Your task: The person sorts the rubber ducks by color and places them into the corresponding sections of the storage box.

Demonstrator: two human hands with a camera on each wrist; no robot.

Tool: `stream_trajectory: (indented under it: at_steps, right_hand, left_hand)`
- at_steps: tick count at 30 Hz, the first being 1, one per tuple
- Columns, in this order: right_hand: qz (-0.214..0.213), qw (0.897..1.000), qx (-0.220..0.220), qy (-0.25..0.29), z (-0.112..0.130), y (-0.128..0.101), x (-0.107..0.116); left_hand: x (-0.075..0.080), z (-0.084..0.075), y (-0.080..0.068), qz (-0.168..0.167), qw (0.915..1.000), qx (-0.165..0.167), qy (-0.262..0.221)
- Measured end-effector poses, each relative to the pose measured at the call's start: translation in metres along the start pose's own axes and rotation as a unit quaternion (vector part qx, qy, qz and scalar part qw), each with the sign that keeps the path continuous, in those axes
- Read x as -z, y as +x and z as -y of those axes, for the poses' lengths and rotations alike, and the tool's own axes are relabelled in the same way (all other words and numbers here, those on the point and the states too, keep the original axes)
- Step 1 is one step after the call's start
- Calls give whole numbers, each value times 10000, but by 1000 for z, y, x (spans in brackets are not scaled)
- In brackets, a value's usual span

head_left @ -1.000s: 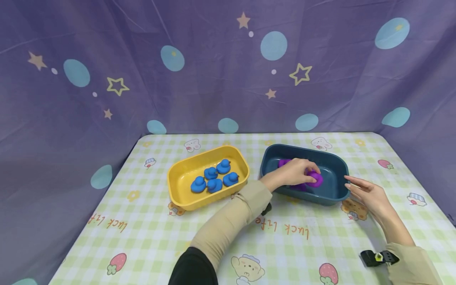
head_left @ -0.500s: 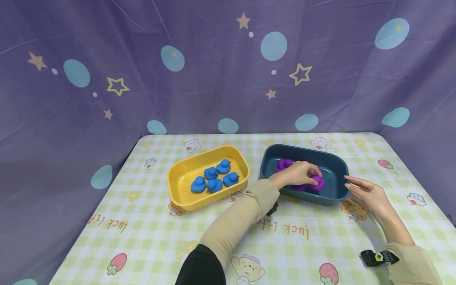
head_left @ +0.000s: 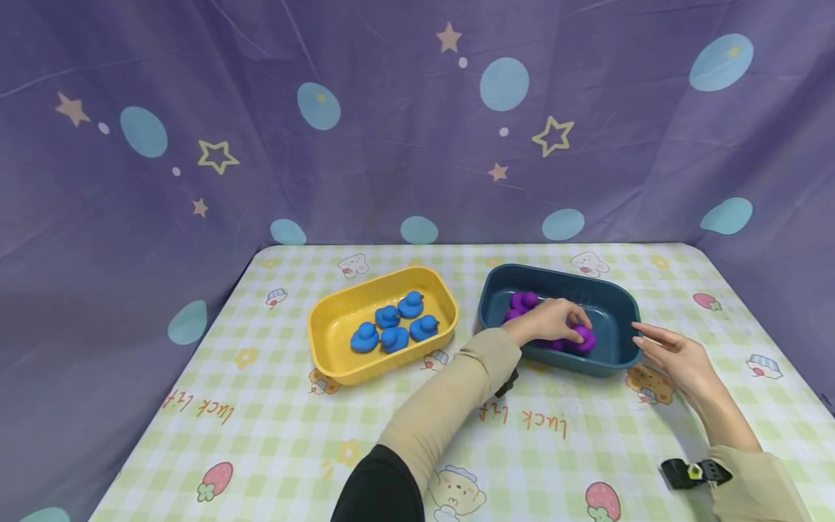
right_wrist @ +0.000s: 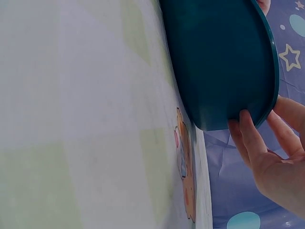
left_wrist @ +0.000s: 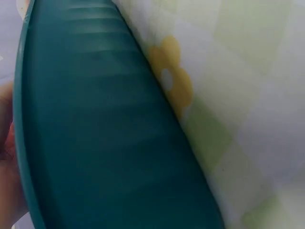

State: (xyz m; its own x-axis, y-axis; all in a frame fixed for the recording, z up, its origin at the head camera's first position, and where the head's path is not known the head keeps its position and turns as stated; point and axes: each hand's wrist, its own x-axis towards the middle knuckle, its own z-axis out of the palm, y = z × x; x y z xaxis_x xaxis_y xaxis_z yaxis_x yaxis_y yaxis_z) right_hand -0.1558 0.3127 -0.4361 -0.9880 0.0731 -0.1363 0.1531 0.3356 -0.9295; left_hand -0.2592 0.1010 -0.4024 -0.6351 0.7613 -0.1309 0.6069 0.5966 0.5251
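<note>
In the head view my left hand (head_left: 553, 319) reaches into the dark teal bin (head_left: 616, 348) and pinches a purple toy duck (head_left: 586, 341) between thumb and fingers, low in the bin. More purple toy ducks (head_left: 523, 300) lie in its left part, partly hidden by that hand. My right hand (head_left: 678, 360) is at the bin's right end, its fingers extended. Seen from the right wrist, the fingertips (right_wrist: 244, 114) touch the bin's outer wall near the rim. From the left wrist, the bin wall hides the duck and most of the left hand (left_wrist: 10, 191).
A yellow bin (head_left: 329, 366) stands left of the teal one, with several blue toy ducks (head_left: 394, 338) in it. A checked cloth (head_left: 280, 435) covers the table. Behind hangs a purple patterned curtain (head_left: 365, 181).
My left hand has shifted a little right and toward me with the purple toy duck, uncovering more purple ducks behind it. My right hand has stayed at the bin's end.
</note>
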Motion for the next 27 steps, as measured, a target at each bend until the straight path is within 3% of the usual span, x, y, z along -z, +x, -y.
stream_trajectory:
  at_steps: [2,9,18,27]
  right_hand:
    - [-6,10000,-23,-20,0,0,0]
    - [39,9997,-136,214,-32,19,6]
    - [-41,9994,-228,243,-27,17,4]
    - [-11,9999,-76,-92,-10,6,3]
  left_hand:
    - [-2,0,1,24,10000,27,-8]
    - [-3,1,1,39,10000,56,-6]
    - [-6,2,3,2,9999,38,152]
    - [-6,3,3,-85,9998,38,153]
